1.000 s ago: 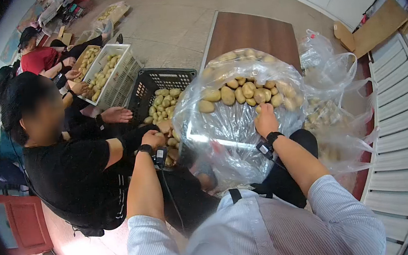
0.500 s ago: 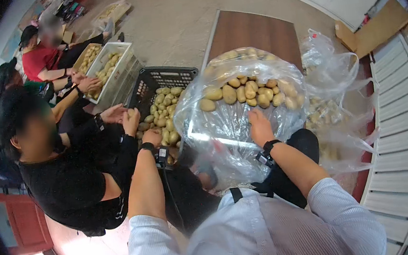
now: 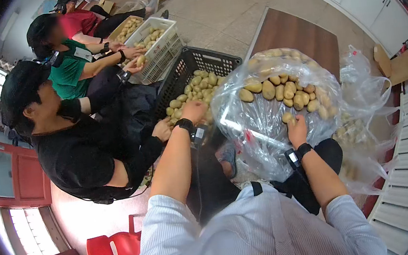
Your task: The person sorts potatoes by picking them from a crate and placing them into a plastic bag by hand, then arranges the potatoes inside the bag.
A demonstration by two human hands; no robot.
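Note:
My right hand point(image 3: 298, 132) is closed on a potato point(image 3: 287, 117), held above the inner side of a large clear plastic bag point(image 3: 259, 126). More potatoes point(image 3: 290, 90) lie toward the far side of that bag. On the left, my left hand point(image 3: 194, 111) reaches into a black slatted crate point(image 3: 212, 57) of potatoes. Its fingers look curled, and whatever they grip is hidden under the hand. Several potatoes point(image 3: 202, 84) show in the crate just beyond it.
A co-worker in black point(image 3: 74, 157) sits close on my left, with a hand near the crate. Past them, a co-worker in green point(image 3: 69, 72) holds a potato by a white crate point(image 3: 165, 26). Brown board point(image 3: 299, 36), plastic bags point(image 3: 360, 84), radiator point(image 3: 403, 155) and red chair point(image 3: 112, 251) surround me.
The view has swung left. My right hand now shows a potato in its fingers. The black-clad co-worker's near hand has come down beside the crate. My left hand stays at the crate.

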